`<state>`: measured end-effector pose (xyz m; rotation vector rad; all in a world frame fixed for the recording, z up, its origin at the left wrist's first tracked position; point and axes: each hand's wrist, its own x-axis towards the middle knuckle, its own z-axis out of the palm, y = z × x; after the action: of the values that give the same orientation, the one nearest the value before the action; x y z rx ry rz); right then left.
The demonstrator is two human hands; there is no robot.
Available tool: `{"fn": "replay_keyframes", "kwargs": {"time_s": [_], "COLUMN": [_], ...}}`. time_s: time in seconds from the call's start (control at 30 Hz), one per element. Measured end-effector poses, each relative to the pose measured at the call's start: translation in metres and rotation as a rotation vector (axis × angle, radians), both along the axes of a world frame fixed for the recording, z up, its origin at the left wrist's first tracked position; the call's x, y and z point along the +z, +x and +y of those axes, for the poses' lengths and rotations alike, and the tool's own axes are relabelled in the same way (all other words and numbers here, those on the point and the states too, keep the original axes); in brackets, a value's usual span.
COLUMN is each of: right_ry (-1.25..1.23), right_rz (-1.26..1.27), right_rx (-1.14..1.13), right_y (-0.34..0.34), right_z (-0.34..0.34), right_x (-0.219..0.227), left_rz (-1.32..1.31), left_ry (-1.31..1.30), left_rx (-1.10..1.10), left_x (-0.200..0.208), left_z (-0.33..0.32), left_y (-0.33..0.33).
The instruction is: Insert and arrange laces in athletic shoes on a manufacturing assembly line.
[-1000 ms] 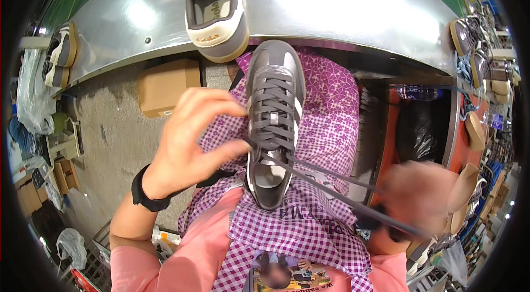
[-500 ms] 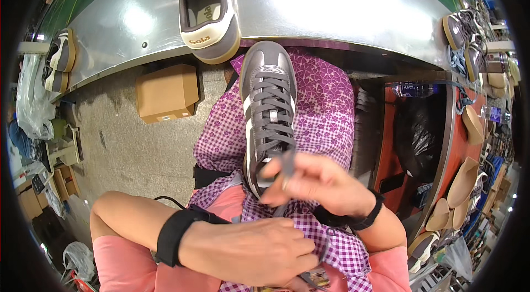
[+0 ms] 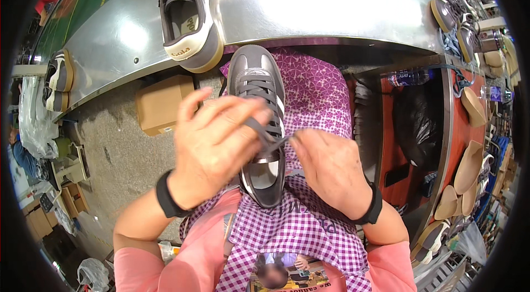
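Note:
A dark grey sneaker [image 3: 258, 63] with white side stripes lies on my lap, toe pointing away from me and heel toward me. Its flat grey shoelace [image 3: 280, 141] is threaded through the eyelets and stretches loose above the tongue. My right hand [image 3: 330, 169] pinches that lace between thumb and forefinger, right of the shoe opening. Over the shoe's left side, my left hand [image 3: 212, 146] has its fingers curled around a loop of lace; motion blurs the fingertips. Another matching sneaker [image 3: 190, 21], laces tied, stands on the metal bench ahead.
The shiny metal bench [image 3: 243, 16] crosses in front of me. Under it sits a cardboard box [image 3: 157, 105] on the floor. At right, a red-brown cabinet [image 3: 450, 126] holds a black plastic bag [image 3: 419, 121]. More shoes [image 3: 59, 79] stand at the bench's left end.
My left hand has risen from low near my waist to the shoe and its lace. The right hand has moved slightly up and right, drawing the lace across the tongue.

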<state>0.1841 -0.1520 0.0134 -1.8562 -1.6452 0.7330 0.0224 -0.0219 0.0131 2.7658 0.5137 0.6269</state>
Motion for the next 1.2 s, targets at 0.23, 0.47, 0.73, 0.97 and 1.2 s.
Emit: {"fn": "replay_keyframes", "kwargs": {"time_s": [0.23,0.47,0.73,0.97,1.2], "right_ry": [0.041,-0.041,0.191,0.322,0.360], "right_rz": [0.070,-0.052,-0.073,0.041,-0.541], "right_rx": [-0.011,-0.014,-0.258,-0.132,-0.434], "right_y": [0.002,-0.032,-0.002,0.030,0.136], "right_z": [-0.001,-0.016,-0.021,0.082,0.160], "right_x": [0.000,-0.059,-0.037,-0.033,-0.075], "left_rz": [-0.009,-0.077,0.097,0.428,0.239], "left_ry": [-0.495,0.199,-0.123,-0.057,-0.074], "left_rx": [-0.034,0.059,0.048,0.032,0.073], "left_x": [0.027,0.039,0.015,0.037,0.035], "left_z": [-0.005,0.053,0.081,0.044,0.116], "left_y": [-0.013,0.014,0.014,0.007,0.024]}}
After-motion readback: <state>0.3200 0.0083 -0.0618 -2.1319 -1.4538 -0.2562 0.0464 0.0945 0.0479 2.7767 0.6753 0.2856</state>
